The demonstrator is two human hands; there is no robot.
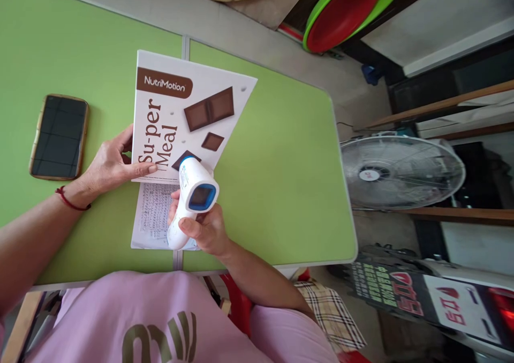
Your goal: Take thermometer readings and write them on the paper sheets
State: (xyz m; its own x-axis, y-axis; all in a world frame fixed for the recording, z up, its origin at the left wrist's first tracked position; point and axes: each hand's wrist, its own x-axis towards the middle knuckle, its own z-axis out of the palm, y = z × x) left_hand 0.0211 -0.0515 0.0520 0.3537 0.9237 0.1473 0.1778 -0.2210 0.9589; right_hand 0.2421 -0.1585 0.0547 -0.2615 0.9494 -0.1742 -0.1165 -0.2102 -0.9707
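My left hand (118, 159) grips the left edge of a white NutriMotion "Su-per Meal" box (172, 138), thumb across its front and fingers behind. The box stands up tilted over the table, with pictures of chocolate pieces on its face. My right hand (211, 230) is wrapped round the handle of a white and blue infrared thermometer (185, 213), in front of the box's lower part. Its small screen (202, 197) faces me and looks dark. A printed sheet (146, 224) lies below the box, partly covered by it and the thermometer.
A phone (60, 138) in a tan case lies on the green table (277, 181), left of my left hand. Past the table's right end stands a fan (401, 173). Green and red basins (343, 15) are at the back, and a checked cloth (327, 309) hangs near my right elbow.
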